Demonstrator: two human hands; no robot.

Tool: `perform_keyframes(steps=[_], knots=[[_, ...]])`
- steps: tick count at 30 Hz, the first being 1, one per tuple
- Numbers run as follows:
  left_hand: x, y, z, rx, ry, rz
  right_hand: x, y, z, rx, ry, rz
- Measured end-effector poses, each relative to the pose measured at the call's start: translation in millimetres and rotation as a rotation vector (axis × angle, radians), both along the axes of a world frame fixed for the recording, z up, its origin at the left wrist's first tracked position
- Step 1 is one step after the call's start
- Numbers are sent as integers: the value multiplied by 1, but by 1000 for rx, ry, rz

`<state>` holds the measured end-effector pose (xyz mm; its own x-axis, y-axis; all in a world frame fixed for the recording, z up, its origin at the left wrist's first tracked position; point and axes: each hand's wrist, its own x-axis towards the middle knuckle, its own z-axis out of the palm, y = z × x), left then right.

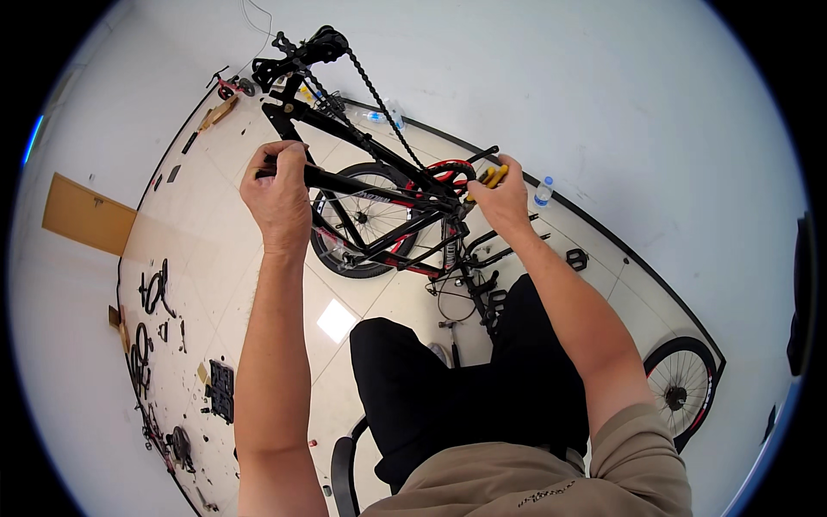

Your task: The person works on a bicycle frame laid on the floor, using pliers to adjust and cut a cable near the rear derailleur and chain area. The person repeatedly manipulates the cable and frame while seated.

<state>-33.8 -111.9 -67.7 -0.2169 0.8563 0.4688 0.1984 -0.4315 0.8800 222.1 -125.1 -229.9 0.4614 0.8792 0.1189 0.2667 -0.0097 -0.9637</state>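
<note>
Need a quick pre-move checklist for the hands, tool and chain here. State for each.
1. Left hand closed on the black frame: ok.
2. Right hand gripping the yellow-handled tool: ok.
3. Tool's working end seated on a part: cannot tell, view too small and cluttered.
4. Chain fully seated on the red chainring: cannot tell; it reaches the ring, teeth not readable.
5. Space by the shoe clear: not ok, a hammer-like tool lies beside it.

A bicycle workshop — black frame (349, 184), loose wheel (676, 398), tool case (221, 393) (and parts (181, 448) strewn over pale floor tiles (379, 298)).
</note>
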Motion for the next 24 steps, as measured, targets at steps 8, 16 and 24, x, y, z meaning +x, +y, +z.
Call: perform_keyframes(steps=[8,16,24], knots=[[1,2,-1,1,-26,-4,0,16,-47,-3,328,-115],[0,2,-2,12,-7,-9,-4,20,-54,4,297,-197],[2,-1,2,17,-1,5,12,14,-53,46,252,-203]])
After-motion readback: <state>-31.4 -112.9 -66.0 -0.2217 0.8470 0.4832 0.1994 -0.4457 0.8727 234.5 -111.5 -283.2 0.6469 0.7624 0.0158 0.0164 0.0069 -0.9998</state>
